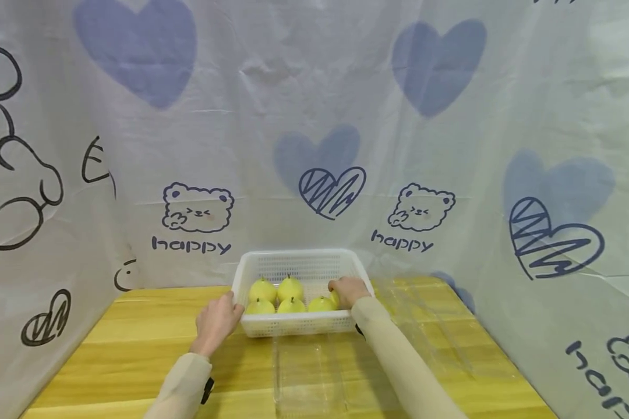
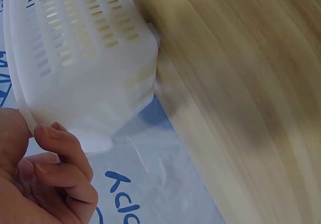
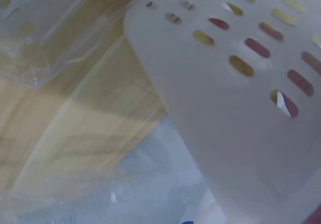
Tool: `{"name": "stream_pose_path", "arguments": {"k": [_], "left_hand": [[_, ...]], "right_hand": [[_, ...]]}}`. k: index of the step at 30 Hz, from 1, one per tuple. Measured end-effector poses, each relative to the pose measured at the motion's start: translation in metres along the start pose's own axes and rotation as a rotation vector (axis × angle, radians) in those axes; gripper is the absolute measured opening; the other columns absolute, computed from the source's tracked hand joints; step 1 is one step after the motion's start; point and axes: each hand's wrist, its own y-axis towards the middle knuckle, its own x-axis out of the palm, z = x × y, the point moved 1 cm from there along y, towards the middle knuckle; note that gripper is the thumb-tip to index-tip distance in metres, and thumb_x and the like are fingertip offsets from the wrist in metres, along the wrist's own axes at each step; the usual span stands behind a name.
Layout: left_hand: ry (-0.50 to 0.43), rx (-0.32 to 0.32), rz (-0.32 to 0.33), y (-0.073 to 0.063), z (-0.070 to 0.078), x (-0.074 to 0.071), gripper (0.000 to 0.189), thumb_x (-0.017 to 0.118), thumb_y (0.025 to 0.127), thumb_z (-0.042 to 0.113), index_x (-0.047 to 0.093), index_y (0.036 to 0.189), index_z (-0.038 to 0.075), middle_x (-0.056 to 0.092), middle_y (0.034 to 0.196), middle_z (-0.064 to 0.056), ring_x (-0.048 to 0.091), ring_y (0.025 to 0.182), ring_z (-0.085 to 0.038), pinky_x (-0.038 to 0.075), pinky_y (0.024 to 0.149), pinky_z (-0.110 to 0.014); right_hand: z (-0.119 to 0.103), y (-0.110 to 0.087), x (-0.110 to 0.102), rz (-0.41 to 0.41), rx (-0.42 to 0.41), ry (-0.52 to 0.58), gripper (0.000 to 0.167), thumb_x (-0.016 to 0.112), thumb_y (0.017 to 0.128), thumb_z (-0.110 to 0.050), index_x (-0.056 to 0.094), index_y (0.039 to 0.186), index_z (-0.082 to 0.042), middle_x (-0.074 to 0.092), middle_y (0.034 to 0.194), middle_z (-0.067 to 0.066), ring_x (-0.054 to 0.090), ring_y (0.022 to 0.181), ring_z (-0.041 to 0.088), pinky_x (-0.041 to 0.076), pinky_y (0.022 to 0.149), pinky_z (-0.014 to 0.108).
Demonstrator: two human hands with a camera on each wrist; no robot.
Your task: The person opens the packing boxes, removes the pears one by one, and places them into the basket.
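A white perforated plastic basket stands at the far side of the wooden table, with several yellow pears inside, most of them on its left. My left hand pinches the basket's left rim between thumb and fingers; the left wrist view shows the fingertips at the rim of the basket. Reaching over the right side, my right hand grips a pear in the basket's right part, mostly covered by the fingers. From the right wrist only the basket wall shows, with patches of skin and yellow through its slots.
A clear plastic box lies on the table in front of the basket. More transparent plastic lies to the right. A printed cloth with hearts and bears hangs behind and along both sides.
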Motion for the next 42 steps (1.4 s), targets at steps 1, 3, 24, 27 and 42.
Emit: {"name": "stream_pose_path", "arguments": {"k": [1, 3, 24, 27, 42], "left_hand": [[-0.003, 0.002, 0.0, 0.0, 0.001, 0.0, 0.012, 0.054, 0.09, 0.018, 0.057, 0.09, 0.006, 0.054, 0.067, -0.007, 0.049, 0.056, -0.022, 0.036, 0.046, -0.032], [-0.002, 0.006, 0.006, 0.0, 0.002, 0.001, 0.01, 0.053, 0.09, 0.018, 0.054, 0.087, 0.008, 0.052, 0.066, -0.007, 0.048, 0.055, -0.021, 0.035, 0.046, -0.031], [0.003, 0.011, 0.014, 0.001, 0.001, 0.003, 0.012, 0.054, 0.09, 0.018, 0.057, 0.089, 0.006, 0.055, 0.068, -0.008, 0.05, 0.057, -0.022, 0.036, 0.046, -0.031], [-0.001, 0.003, 0.007, 0.001, 0.001, 0.004, 0.016, 0.055, 0.09, 0.018, 0.06, 0.097, 0.004, 0.055, 0.069, -0.008, 0.05, 0.057, -0.022, 0.036, 0.046, -0.031], [0.023, 0.019, 0.028, 0.001, 0.0, 0.002, 0.026, 0.055, 0.089, 0.018, 0.063, 0.106, 0.001, 0.055, 0.07, -0.009, 0.049, 0.058, -0.022, 0.036, 0.046, -0.032]], "right_hand": [[0.0, -0.001, -0.001, -0.011, 0.01, 0.003, 0.042, 0.074, 0.079, -0.01, 0.069, 0.12, -0.02, 0.065, 0.115, 0.007, 0.063, 0.098, 0.026, 0.053, 0.086, 0.041], [0.001, -0.002, -0.003, -0.035, 0.026, 0.032, 0.046, 0.075, 0.077, -0.007, 0.069, 0.121, -0.02, 0.061, 0.121, 0.009, 0.061, 0.104, 0.027, 0.052, 0.089, 0.042], [0.006, -0.019, -0.012, -0.046, 0.05, 0.361, 0.043, 0.079, 0.081, -0.016, 0.066, 0.122, -0.009, 0.063, 0.128, 0.01, 0.055, 0.123, 0.03, 0.044, 0.105, 0.047], [0.004, -0.026, -0.011, 0.058, 0.064, 0.398, 0.034, 0.076, 0.084, -0.017, 0.069, 0.116, -0.009, 0.065, 0.124, 0.01, 0.058, 0.118, 0.03, 0.046, 0.101, 0.048], [-0.007, -0.049, 0.0, 0.304, 0.137, 0.497, 0.025, 0.069, 0.09, -0.025, 0.071, 0.112, -0.014, 0.063, 0.122, 0.007, 0.061, 0.108, 0.026, 0.053, 0.088, 0.046]]}}
